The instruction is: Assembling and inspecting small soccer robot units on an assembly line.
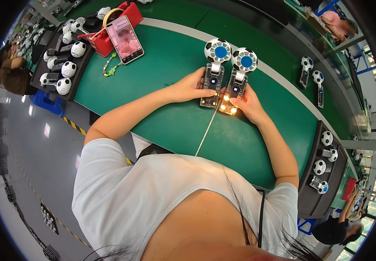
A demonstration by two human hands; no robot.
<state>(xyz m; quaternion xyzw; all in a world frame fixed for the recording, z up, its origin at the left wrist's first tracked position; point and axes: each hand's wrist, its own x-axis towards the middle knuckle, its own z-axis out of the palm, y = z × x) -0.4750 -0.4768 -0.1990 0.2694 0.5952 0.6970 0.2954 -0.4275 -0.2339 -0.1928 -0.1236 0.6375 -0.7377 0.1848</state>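
Two small fans lie side by side mid-counter (166,65), ball-patterned heads at the far end, clear handles running near, long axes parallel and tilted slightly left at the near end. The left hand (188,87) is curled against the left fan (213,74), fingertips pressed to its handle. The right hand (248,103) pinches the near end of the right fan (239,78), whose base glows orange; the left one shows only a small blue light. A tray (48,54) far left holds many fans; another tray (316,191) at right holds few.
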